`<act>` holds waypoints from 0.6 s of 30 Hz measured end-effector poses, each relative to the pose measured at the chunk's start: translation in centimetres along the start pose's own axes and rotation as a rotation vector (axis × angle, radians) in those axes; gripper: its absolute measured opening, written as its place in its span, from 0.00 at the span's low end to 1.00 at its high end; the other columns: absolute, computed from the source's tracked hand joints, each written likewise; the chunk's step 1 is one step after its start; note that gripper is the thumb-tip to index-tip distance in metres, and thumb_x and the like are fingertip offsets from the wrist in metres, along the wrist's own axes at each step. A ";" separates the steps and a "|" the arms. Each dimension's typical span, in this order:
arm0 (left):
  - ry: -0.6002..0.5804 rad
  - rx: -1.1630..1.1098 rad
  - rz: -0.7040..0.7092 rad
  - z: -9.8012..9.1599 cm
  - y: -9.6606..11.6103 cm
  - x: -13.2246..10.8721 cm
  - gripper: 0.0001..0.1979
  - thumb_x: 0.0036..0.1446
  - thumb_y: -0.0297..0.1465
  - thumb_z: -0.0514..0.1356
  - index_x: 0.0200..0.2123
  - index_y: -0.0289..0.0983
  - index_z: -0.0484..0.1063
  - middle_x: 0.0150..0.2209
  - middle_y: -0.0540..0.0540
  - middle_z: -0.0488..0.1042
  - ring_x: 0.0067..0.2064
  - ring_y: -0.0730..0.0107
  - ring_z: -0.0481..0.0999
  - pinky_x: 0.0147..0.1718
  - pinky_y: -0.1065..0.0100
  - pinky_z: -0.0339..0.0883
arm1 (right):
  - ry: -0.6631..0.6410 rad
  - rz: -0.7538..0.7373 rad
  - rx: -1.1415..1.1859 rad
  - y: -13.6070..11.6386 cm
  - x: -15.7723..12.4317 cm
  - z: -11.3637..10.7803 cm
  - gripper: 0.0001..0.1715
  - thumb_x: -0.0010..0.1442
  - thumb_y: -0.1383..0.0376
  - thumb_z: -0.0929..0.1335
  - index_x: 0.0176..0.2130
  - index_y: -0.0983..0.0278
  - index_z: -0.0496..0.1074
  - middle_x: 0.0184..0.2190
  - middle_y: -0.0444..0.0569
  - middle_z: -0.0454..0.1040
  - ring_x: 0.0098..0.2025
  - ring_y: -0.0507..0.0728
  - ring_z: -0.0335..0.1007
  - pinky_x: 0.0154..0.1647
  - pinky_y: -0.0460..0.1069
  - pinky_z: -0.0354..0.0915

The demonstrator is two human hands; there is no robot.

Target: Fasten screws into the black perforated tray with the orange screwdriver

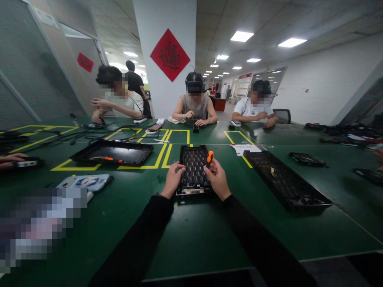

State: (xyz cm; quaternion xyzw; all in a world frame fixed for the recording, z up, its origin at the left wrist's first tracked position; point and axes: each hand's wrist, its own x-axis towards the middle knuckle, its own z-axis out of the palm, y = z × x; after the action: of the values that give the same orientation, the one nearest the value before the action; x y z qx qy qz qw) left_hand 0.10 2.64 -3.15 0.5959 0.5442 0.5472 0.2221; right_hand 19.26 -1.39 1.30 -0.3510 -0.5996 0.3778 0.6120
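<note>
In the middle of the table lies a black plastic casing [194, 169] with rows of small shapes inside and a light strip along its near end. My left hand [174, 179] grips its left edge, thumb and fingers closed there. Closed around a screwdriver [210, 157] with an orange and black handle, my right hand [218, 178] is over the casing's right side. The handle points upward; the tool's tip is too small to make out.
A black tray [134, 153] with orange-handled items is at the left, and a long black tray [287, 181] at the right. A paper sheet [247, 149], a phone case [89, 181] and cables [104, 133] lie around. Three people sit across the table.
</note>
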 end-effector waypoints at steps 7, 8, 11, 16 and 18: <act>0.004 0.029 0.034 0.0 -0.2 0.2 0.09 0.51 0.33 0.55 0.31 0.37 0.73 0.48 0.43 0.69 0.56 0.61 0.63 0.57 0.59 0.50 | -0.047 0.001 0.028 0.2 0.0 0.1 0.27 0.56 0.61 0.64 0.55 0.63 0.60 0.35 0.49 0.72 0.30 0.51 0.65 0.26 0.44 0.61; 0.005 0.030 0.041 0.0 -0.2 0.2 0.09 0.51 0.33 0.55 0.31 0.37 0.74 0.48 0.43 0.69 0.56 0.61 0.63 0.57 0.59 0.50 | -0.046 -0.016 0.017 0.2 0.0 0.1 0.25 0.56 0.61 0.65 0.53 0.63 0.62 0.35 0.49 0.72 0.31 0.51 0.65 0.28 0.45 0.61; 0.007 0.029 0.031 0.0 -0.2 0.1 0.09 0.50 0.33 0.55 0.31 0.37 0.74 0.48 0.43 0.69 0.55 0.61 0.63 0.57 0.59 0.50 | -0.009 -0.059 -0.050 0.1 0.0 0.1 0.23 0.53 0.60 0.67 0.48 0.64 0.67 0.33 0.47 0.70 0.30 0.51 0.63 0.30 0.45 0.62; 0.006 0.021 0.024 -0.1 -0.2 0.1 0.09 0.51 0.33 0.55 0.31 0.37 0.73 0.49 0.43 0.69 0.55 0.61 0.63 0.56 0.58 0.51 | 0.014 -0.094 -0.129 0.0 0.1 -0.1 0.22 0.52 0.60 0.68 0.47 0.64 0.70 0.32 0.45 0.66 0.27 0.49 0.58 0.27 0.44 0.60; 0.004 0.019 0.032 -0.1 -0.3 0.1 0.09 0.51 0.33 0.55 0.31 0.37 0.74 0.48 0.42 0.69 0.55 0.61 0.63 0.56 0.58 0.52 | -0.001 -0.063 -0.062 0.1 0.1 -0.1 0.23 0.53 0.60 0.67 0.49 0.65 0.68 0.34 0.47 0.68 0.29 0.50 0.61 0.27 0.44 0.60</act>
State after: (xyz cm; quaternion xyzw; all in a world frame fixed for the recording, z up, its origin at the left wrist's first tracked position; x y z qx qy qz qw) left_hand -0.12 2.79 -3.31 0.6056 0.5402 0.5466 0.2067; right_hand 19.31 -1.27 1.24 -0.3506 -0.6222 0.3397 0.6120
